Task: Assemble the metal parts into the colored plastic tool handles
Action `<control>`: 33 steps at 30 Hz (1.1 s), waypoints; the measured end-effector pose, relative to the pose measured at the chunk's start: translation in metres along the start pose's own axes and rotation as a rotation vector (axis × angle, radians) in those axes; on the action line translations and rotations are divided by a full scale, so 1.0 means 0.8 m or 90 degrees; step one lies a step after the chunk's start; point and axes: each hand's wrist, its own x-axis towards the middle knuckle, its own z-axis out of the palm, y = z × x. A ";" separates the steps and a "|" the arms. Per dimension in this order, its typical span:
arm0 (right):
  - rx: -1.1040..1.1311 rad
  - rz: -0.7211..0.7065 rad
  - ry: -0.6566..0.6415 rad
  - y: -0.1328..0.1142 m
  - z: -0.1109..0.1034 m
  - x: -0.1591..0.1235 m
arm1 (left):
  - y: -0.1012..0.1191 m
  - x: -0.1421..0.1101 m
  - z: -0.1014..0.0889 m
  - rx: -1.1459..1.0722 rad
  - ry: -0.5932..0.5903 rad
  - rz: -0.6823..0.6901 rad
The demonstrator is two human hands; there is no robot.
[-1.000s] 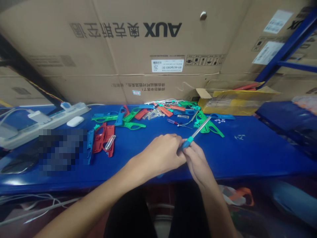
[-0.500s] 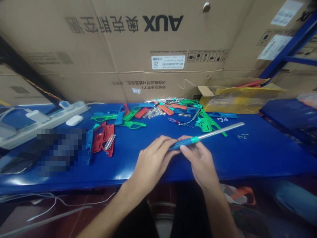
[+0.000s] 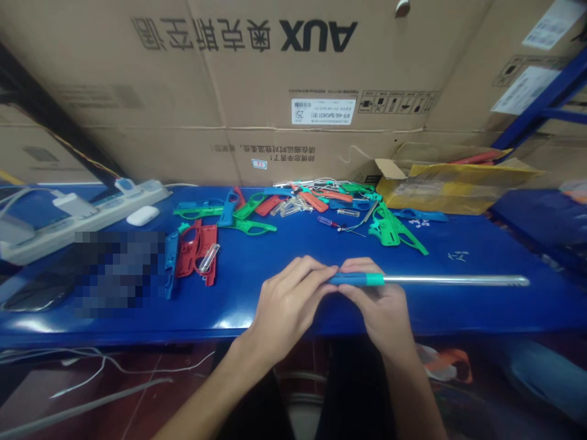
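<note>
Held level above the front of the blue table is a long-nosed gas lighter (image 3: 351, 279) with a blue handle, a green collar and a thin metal tube reaching right. My left hand (image 3: 293, 293) is closed on the handle's left end, which its fingers mostly hide. Thumb and fingers of my right hand (image 3: 378, 299) pinch the handle near the green collar. Beyond the hands lie a purple-handled screwdriver (image 3: 326, 221) and a green handle shell (image 3: 389, 227). To the left are red shell halves (image 3: 190, 253) with a clear fuel tank (image 3: 209, 258) on them.
A heap of coloured lighter parts (image 3: 316, 198) lies at the back against a large cardboard carton (image 3: 238, 91). An open, yellow-taped box (image 3: 449, 186) stands back right. At left are a power strip (image 3: 92, 217), a white earbud case (image 3: 142, 216) and a dark phone (image 3: 41, 287).
The lighter's metal tube has swung from slanting up and away to lying nearly level, pointing right. Both hands still hold the handle. The view has shifted slightly.
</note>
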 end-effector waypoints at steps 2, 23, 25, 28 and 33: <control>-0.006 -0.008 -0.002 -0.003 0.000 -0.001 | 0.000 -0.001 0.003 0.003 0.004 0.000; -0.480 -0.304 -0.037 -0.041 -0.013 0.141 | -0.061 0.129 -0.073 0.057 0.189 0.009; -0.661 -0.369 -0.215 -0.033 -0.005 0.175 | -0.088 0.162 -0.096 0.032 0.338 -0.002; -0.775 -0.419 -0.358 -0.010 0.015 0.188 | -0.119 0.178 -0.113 0.103 0.417 0.030; -0.813 -0.371 -0.420 0.018 0.029 0.168 | -0.127 0.137 -0.081 0.280 -0.007 0.254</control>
